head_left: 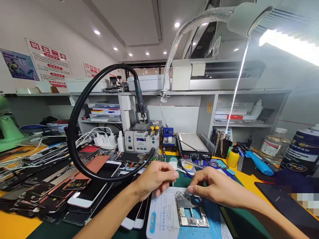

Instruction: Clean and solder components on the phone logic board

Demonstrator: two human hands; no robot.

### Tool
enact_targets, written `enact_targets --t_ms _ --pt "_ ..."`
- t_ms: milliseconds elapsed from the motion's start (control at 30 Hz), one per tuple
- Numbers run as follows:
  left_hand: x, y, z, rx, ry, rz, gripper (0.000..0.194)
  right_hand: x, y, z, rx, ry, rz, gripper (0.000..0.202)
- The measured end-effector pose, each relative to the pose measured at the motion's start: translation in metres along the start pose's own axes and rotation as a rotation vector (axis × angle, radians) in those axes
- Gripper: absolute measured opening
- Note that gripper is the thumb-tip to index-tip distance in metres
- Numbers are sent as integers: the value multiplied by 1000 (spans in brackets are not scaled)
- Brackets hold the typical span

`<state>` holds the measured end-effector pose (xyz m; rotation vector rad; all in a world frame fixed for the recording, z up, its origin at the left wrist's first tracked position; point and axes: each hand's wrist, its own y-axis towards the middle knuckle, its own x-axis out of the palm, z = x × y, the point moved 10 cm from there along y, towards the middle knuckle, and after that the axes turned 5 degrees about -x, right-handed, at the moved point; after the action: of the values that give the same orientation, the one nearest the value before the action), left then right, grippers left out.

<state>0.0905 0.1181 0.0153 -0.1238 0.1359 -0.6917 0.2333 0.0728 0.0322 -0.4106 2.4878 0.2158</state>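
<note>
A phone circuit board (193, 221) lies on a white and blue printed pad (161, 215) at the bottom centre. Over the board's upper edge, my right hand (211, 186) has thumb and index finger brought together; whatever is between them is too small or hidden to make out. My left hand (157, 179) hovers just above and left of the board, its thumb and index finger pinched near a white block (172, 164). I cannot tell whether that hand holds anything.
Phones and parts (97, 186) are piled at left under a black hose (71, 132). A hot air station (142, 141) stands behind. At right are a yellow bottle (233, 156), a blue tool (261, 164), a clear bottle (274, 146) and a dark can (301, 152).
</note>
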Motion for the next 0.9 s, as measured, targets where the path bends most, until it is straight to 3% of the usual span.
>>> enact_targets --t_ms 100,233,400,600,900 --pt "4 -1 1 25 30 14 38 0 3 -1 23 43 76 37" --pt "12 -2 8 121 90 30 30 15 6 10 165 216 106 52" --pt "21 -2 12 199 162 39 23 29 8 18 226 417 138 50" --pt "22 -4 12 190 206 26 23 23 11 21 158 500 243 48" --pt "22 -10 14 157 345 -69 20 20 17 37 195 631 266 38"
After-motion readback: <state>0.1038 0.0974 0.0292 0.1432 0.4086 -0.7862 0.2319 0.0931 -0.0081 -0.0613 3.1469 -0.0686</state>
